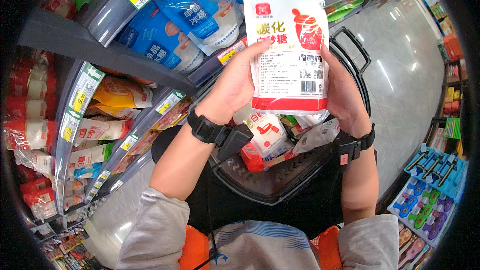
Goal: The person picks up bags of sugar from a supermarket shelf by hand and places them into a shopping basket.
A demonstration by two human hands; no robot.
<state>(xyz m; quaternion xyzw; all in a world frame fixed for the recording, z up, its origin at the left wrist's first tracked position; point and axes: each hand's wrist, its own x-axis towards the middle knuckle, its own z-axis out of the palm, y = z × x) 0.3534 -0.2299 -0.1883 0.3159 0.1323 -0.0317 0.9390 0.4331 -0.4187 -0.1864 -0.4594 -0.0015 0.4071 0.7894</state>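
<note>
Both hands hold a white and red plastic bag of white sugar (288, 82) upright, its printed side facing me. My left hand (240, 82) grips its left edge, the thumb lying over the front. At the right edge, my right hand (339, 86) has its thumb along the side, and its other fingers are hidden behind the bag. Below the bag is a black shopping basket (258, 195). Inside it lie another white sugar bag (264, 133), a red package (252, 159) and several other bags, partly covered by the held one.
Store shelves (108, 56) curve along the left, stocked with bagged goods behind price strips. Blue rock sugar pouches (206, 15) stand beside the held bag. The basket's handle (362, 50) sticks out to the right over the tiled floor (397, 67). Toy trays (423, 206) line the right side.
</note>
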